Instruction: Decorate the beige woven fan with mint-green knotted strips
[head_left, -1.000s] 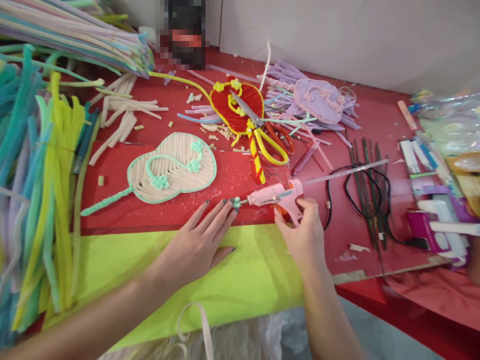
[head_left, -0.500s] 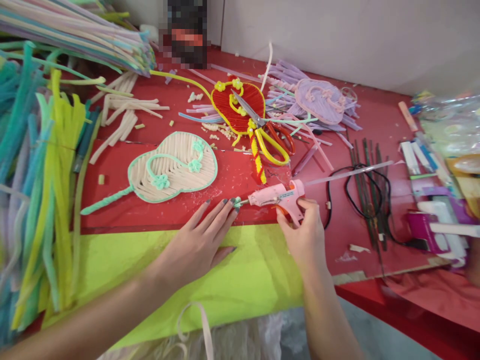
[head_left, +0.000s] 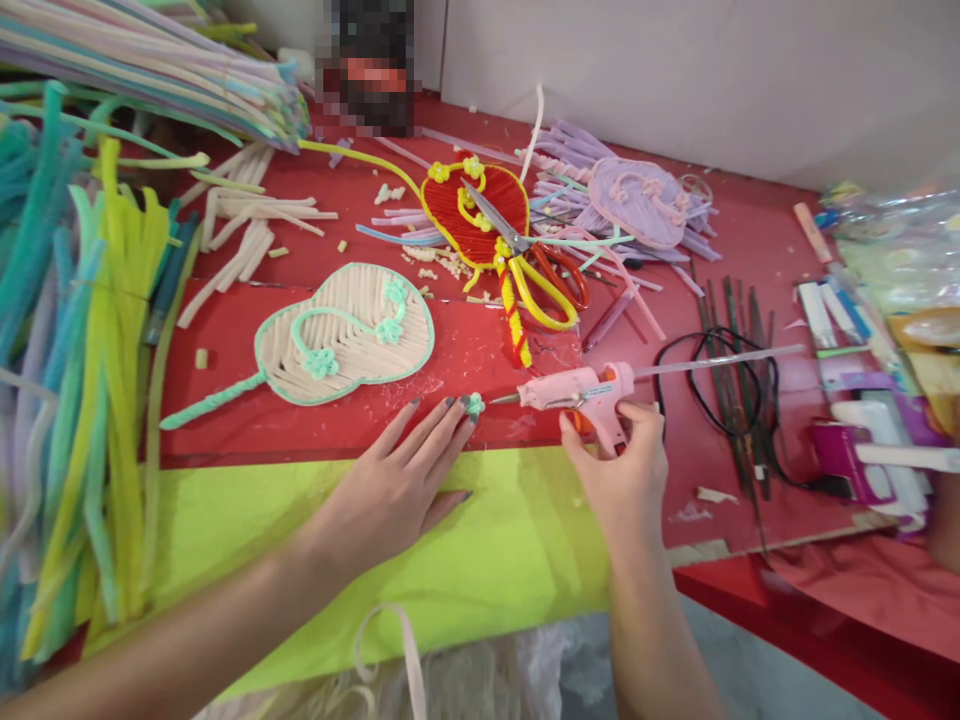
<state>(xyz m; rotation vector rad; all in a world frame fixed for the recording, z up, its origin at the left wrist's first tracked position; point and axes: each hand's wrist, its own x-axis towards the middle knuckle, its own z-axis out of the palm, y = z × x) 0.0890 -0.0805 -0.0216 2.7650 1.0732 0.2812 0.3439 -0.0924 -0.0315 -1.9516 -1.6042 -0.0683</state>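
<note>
My left hand (head_left: 409,475) lies flat with its fingers stretched out. Its fingertips touch a small mint-green pipe-cleaner flower (head_left: 475,404) on the red table. A pink hot glue gun (head_left: 574,390) with a clear glue stick (head_left: 720,360) in its back is in my right hand (head_left: 622,465), fingers wrapped around the handle. The metal nozzle points left, a short gap from the flower. Just beyond my left hand is a cream fan-shaped piece (head_left: 349,300) with a mint edge, a twisted handle and mint flowers.
Scissors (head_left: 544,280) rest on a red and yellow fan-shaped piece (head_left: 442,215). A lilac piece (head_left: 637,200) sits behind. Pipe-cleaner bundles (head_left: 127,330) crowd the left. A black cord (head_left: 660,400) runs right, near dark sticks (head_left: 739,400). Yellow-green cloth (head_left: 360,600) covers the front.
My right hand has moved right with the glue gun, drawing the nozzle away from the mint flower. My left hand has stayed in place.
</note>
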